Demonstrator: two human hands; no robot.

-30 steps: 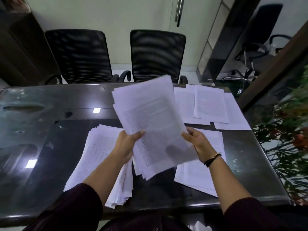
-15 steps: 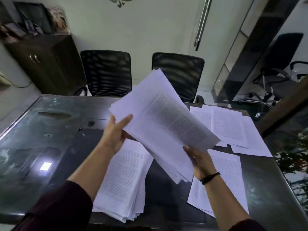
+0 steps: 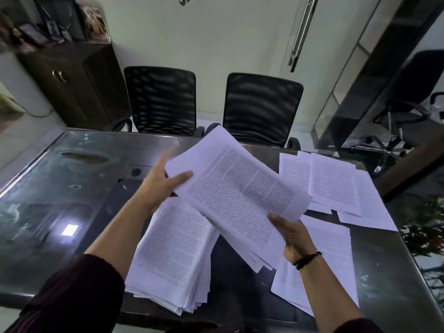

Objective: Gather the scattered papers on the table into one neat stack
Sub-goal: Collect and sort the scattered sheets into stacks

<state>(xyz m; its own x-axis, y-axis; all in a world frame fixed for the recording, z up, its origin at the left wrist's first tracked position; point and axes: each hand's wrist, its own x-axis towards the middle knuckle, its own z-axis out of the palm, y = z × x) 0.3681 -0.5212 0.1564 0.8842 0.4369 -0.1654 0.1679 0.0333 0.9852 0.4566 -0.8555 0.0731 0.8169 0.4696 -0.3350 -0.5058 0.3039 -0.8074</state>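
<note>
The left hand (image 3: pixel 160 182) grips the far left corner of a bundle of papers (image 3: pixel 236 195), thumb on top and fingers under it. The right hand (image 3: pixel 292 234) grips the near right edge of the same bundle, thumb on top. A dark band (image 3: pixel 307 260) sits on the right wrist. Both sleeves are dark red.

The bundle is held up in the air above the table (image 3: pixel 62 188), between the two hands. Its long side runs from far left to near right, and it tips a little down toward the right hand. The printed side faces up.

Under the left arm lies a thick pile of papers (image 3: pixel 173 255) on the table, with uneven edges. Under the right arm lie more sheets (image 3: pixel 329 255). Near the far right corner lie a few loose sheets (image 3: pixel 336 186), overlapping each other.

The table is dark and shiny, and a ceiling light shows in it as a bright square. Two black mesh chairs (image 3: pixel 262 106) stand at the far side. A dark wooden cupboard (image 3: pixel 72 85) stands to the left by a pale wall. A glass door with a metal handle (image 3: pixel 300 32) is on the right.
</note>
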